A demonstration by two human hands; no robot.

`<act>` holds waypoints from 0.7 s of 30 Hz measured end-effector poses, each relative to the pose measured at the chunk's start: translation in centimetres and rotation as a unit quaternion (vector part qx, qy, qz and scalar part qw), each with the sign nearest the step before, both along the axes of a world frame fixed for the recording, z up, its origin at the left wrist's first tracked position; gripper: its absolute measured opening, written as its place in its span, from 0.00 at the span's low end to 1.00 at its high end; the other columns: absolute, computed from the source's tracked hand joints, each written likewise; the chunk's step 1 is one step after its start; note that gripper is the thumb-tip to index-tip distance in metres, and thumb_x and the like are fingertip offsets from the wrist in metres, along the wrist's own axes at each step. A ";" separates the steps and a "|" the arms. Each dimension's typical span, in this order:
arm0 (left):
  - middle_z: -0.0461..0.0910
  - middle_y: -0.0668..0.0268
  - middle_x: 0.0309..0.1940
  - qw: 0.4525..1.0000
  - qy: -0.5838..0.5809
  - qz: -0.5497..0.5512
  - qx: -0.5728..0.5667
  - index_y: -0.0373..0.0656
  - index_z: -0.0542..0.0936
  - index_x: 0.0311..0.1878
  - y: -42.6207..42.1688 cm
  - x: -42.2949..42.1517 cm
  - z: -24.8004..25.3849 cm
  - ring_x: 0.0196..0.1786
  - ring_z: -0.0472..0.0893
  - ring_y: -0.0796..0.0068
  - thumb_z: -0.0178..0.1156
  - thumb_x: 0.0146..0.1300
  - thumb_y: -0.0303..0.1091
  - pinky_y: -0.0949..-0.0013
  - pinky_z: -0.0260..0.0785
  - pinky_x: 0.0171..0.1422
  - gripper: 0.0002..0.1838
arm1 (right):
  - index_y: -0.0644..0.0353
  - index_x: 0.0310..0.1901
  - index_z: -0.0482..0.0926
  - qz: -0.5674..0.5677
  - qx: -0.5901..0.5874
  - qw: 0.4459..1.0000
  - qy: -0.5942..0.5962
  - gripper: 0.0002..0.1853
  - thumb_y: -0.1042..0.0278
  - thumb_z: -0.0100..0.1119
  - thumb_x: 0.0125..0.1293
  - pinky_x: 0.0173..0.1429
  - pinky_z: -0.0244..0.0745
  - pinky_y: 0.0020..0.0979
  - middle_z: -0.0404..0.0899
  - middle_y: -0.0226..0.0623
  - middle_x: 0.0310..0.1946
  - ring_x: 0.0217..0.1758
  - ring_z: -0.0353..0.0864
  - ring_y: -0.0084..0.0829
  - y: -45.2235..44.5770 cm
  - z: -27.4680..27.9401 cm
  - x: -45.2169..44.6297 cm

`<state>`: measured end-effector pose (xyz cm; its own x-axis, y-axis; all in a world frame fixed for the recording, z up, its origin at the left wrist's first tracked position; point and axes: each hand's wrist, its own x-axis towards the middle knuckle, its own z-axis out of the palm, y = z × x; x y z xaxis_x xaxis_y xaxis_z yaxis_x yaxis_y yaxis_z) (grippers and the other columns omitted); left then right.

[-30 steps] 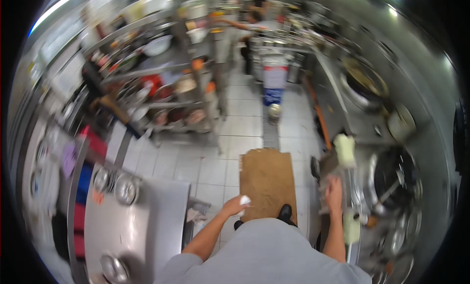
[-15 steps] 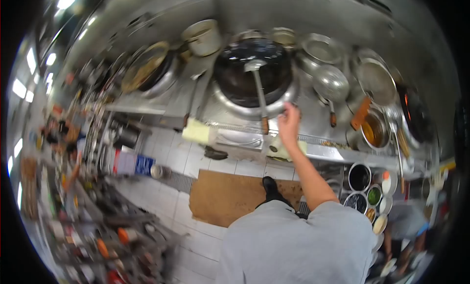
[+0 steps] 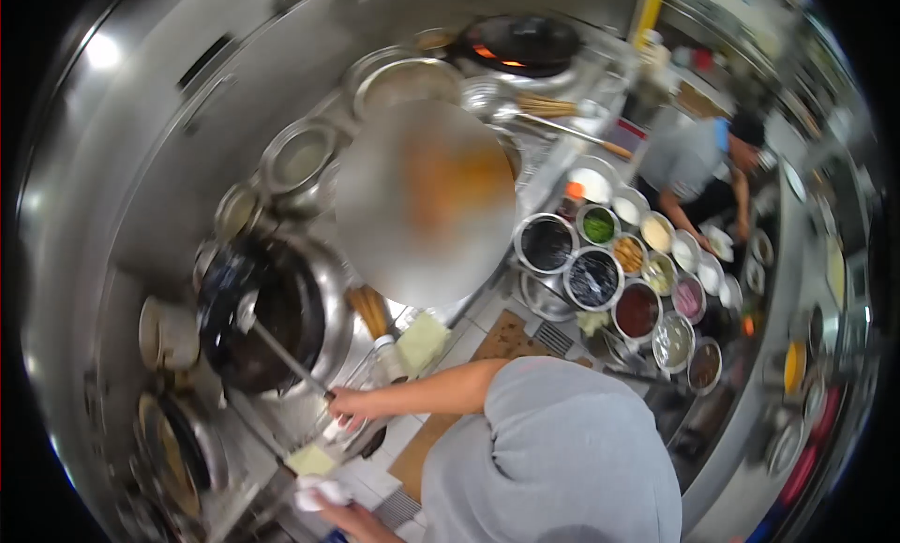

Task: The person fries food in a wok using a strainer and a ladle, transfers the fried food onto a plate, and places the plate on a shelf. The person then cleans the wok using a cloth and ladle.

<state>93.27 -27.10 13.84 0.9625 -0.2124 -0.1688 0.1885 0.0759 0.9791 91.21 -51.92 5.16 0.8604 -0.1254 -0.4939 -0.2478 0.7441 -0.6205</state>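
Observation:
My right hand (image 3: pixel 349 407) is closed around the handle end of a long-handled ladle (image 3: pixel 286 356). The ladle's bowl rests over a large dark wok (image 3: pixel 295 309) on the metal stove. Lower down, near the stove's front edge, my left hand (image 3: pixel 345 515) grips a bunched white cloth (image 3: pixel 319 492). Its fingers are partly hidden by the cloth. A pale yellow folded cloth (image 3: pixel 309 461) lies on the edge close to that hand. Another yellow cloth (image 3: pixel 422 342) lies beyond my right forearm, beside a white-capped bottle (image 3: pixel 387 354).
Bowls of sauces and ingredients, including a red sauce bowl (image 3: pixel 637 311), stand to the right. Another wok (image 3: pixel 520 44) shows flames at the back. A co-worker (image 3: pixel 689 154) bends over a counter at upper right. A round blurred patch hides part of the stove.
The view has swung to the right. My right hand, empty beside the wok before, now holds the ladle's handle. My left hand has come into view with the white cloth.

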 end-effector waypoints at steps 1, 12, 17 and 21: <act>0.76 0.60 0.59 0.999 -0.041 -0.008 -0.013 0.42 0.68 0.68 -3.3 -0.4 4.1 0.58 0.78 0.65 0.58 0.68 0.53 0.61 0.72 0.62 0.33 | 0.50 0.55 0.66 -0.013 -0.035 0.999 0.005 0.25 0.65 0.61 0.55 0.31 0.82 0.42 0.73 0.34 0.37 0.31 0.79 0.30 0.2 0.7 -0.5; 0.74 0.56 0.60 0.884 -0.005 -0.434 -0.174 0.36 0.64 0.69 -9.6 -3.4 13.5 0.63 0.75 0.61 0.59 0.69 0.42 0.58 0.68 0.66 0.31 | 0.69 0.55 0.69 -0.175 -0.314 0.932 0.045 0.26 0.65 0.66 0.59 0.18 0.68 0.42 0.79 0.48 0.30 0.19 0.77 0.39 -2.2 4.6 4.4; 0.61 0.56 0.69 0.802 -0.379 -0.455 -0.076 0.35 0.60 0.71 -5.7 -2.4 11.4 0.68 0.67 0.59 0.69 0.55 0.30 0.56 0.57 0.74 0.42 | 0.58 0.48 0.71 -0.225 -0.103 0.955 -0.165 0.18 0.57 0.64 0.67 0.20 0.75 0.36 0.78 0.36 0.28 0.20 0.74 0.26 -4.2 13.4 -0.8; 0.71 0.54 0.60 0.862 -0.133 -0.487 -0.033 0.35 0.61 0.69 -3.3 0.8 6.4 0.61 0.73 0.59 0.65 0.61 0.41 0.56 0.64 0.69 0.38 | 0.56 0.39 0.74 -0.262 -0.255 0.931 -0.023 0.15 0.55 0.67 0.65 0.19 0.76 0.34 0.77 0.32 0.25 0.16 0.72 0.25 -10.9 12.1 -0.1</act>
